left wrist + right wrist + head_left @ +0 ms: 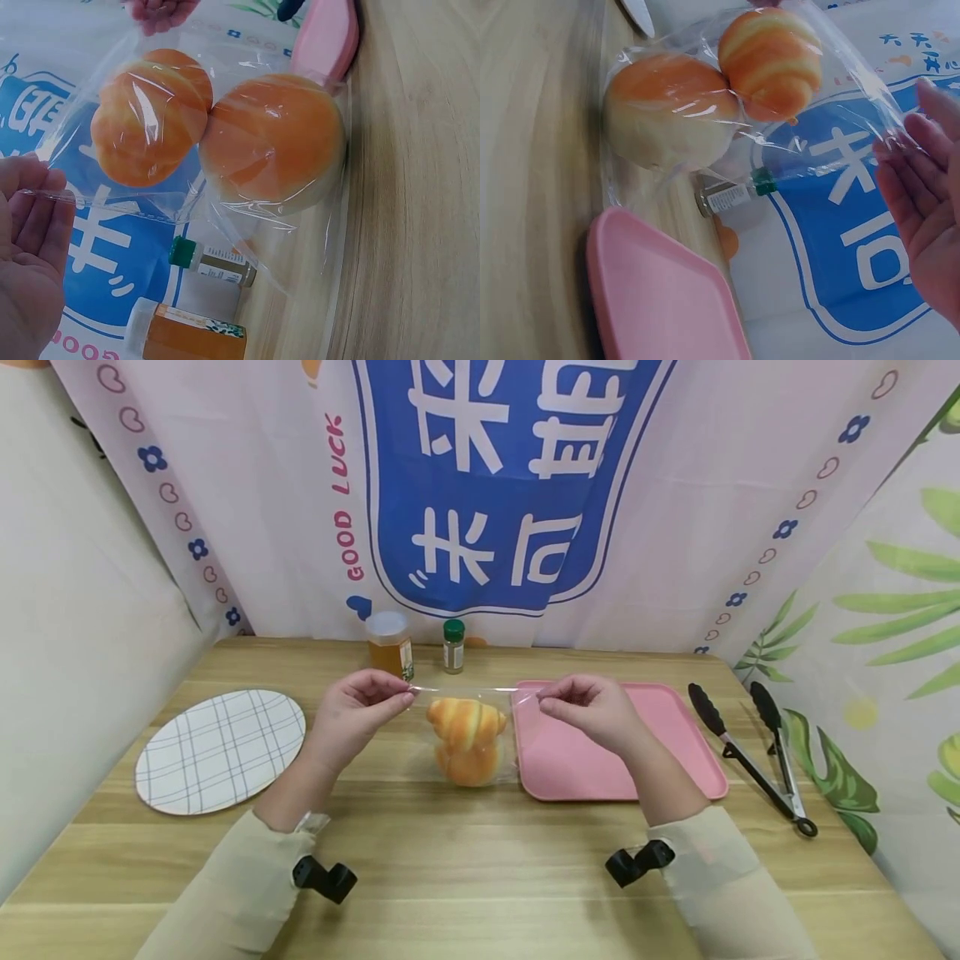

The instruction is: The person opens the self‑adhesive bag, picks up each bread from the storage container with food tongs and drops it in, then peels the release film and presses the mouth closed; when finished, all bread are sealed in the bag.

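A clear plastic bag [169,199] hangs upright above the wooden table, its top edge stretched taut between the hands. At its left top corner, my left hand [354,714] pinches the film between thumb and fingers. My right hand [596,714] pinches the opposite top corner. Inside the bag are two breads: a ridged, croissant-like roll [771,64] on top and a round, smooth bun [274,142] below it. Both are golden brown. The bag's lower edge is near the tabletop; whether it touches cannot be told.
A pink tray [585,777] lies to the right, with black-and-silver tongs [757,777] beyond it. To the left is a white checked oval placemat [221,752]. An amber jar [388,652] and a green-capped spice bottle [453,647] stand at the back, before a printed curtain [292,527].
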The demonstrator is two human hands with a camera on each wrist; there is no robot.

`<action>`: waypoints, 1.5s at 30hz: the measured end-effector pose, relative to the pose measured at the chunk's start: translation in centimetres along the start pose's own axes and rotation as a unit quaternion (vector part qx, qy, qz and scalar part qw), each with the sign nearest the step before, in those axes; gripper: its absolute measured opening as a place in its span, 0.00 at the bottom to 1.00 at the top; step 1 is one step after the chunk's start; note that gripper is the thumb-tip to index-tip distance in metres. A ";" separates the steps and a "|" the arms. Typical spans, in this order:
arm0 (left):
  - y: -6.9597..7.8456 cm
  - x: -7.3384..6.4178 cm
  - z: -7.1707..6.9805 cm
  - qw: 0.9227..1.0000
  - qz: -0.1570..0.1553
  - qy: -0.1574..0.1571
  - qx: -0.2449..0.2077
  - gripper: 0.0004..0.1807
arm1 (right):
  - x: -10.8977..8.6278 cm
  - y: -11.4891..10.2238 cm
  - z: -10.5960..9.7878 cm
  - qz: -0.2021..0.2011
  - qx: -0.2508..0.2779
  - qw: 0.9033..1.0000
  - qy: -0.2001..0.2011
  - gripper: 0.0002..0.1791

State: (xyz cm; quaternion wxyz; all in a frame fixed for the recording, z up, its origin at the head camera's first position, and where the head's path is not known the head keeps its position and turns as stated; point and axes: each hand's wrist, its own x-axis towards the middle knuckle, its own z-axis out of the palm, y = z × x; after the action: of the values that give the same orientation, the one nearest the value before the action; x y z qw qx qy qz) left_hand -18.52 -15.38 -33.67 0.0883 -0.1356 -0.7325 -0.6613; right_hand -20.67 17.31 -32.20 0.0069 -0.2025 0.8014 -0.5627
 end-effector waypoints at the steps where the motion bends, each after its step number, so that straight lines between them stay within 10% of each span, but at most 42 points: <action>1: 0.0 0.0 0.0 1.000 0.003 -0.001 -0.003 0.05 | 0.0 0.0 0.2 0.004 0.001 1.000 0.011 0.04; 15: -0.2 -0.4 0.5 0.999 0.036 0.020 0.027 0.16 | 0.1 0.0 1.2 0.019 -0.042 0.995 0.087 0.13; 27: -0.7 0.5 0.8 0.992 -0.090 -0.049 0.068 0.17 | 0.6 -0.9 1.0 0.024 -0.096 0.995 0.021 0.21; 32: -0.4 0.4 1.5 0.994 -0.070 -0.037 0.079 0.14 | 1.9 -3.9 2.6 -0.014 -0.223 0.974 -0.039 0.27; 39: 0.1 -0.1 2.2 0.995 -0.022 -0.048 0.081 0.11 | 4.1 -7.1 7.5 -0.094 -0.373 0.911 -0.148 0.20; 45: 0.1 -0.3 2.2 0.994 -0.014 -0.059 0.089 0.11 | 4.3 -6.7 8.0 -0.105 -0.376 0.909 -0.145 0.11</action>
State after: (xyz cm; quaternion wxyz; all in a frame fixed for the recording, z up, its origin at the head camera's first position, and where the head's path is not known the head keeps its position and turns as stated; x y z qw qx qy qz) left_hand -18.10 -13.25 -33.94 0.0479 -0.1559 -0.7944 -0.5851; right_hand -20.60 6.78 -28.16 -0.0125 -0.3523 0.9180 -0.1818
